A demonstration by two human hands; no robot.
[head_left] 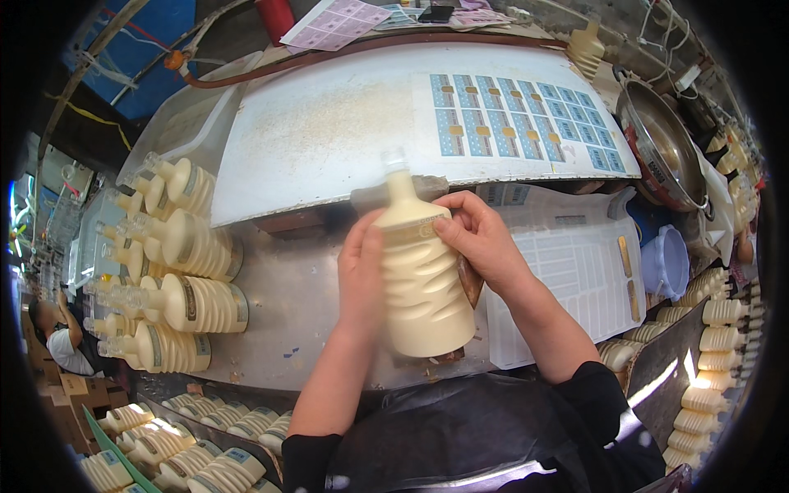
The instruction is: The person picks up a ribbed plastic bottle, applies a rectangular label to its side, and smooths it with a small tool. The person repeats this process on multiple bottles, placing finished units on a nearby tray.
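A cream-coloured bottle (423, 279) with wavy ridges, sloping shoulders and a clear-topped neck stands in front of me, tilted slightly, over a small dark block on the metal table. My left hand (362, 263), a little blurred, grips its left side. At the right shoulder, my right hand (481, 238) presses its thumb near a narrow label band (423, 226), fingers curled around behind. Beyond the bottle, a white slanted board (320, 115) bears rows of blue and gold label stickers (493, 115). Its neck reaches over the board's near edge.
Several labelled cream bottles (193, 246) lie stacked at the left of the metal table (279, 329). A pale label sheet (559, 271) lies at right, near a lilac bucket (664, 263) and a metal pan (662, 140). Crates of bottles (189, 444) stand below; a person (70, 345) sits far left.
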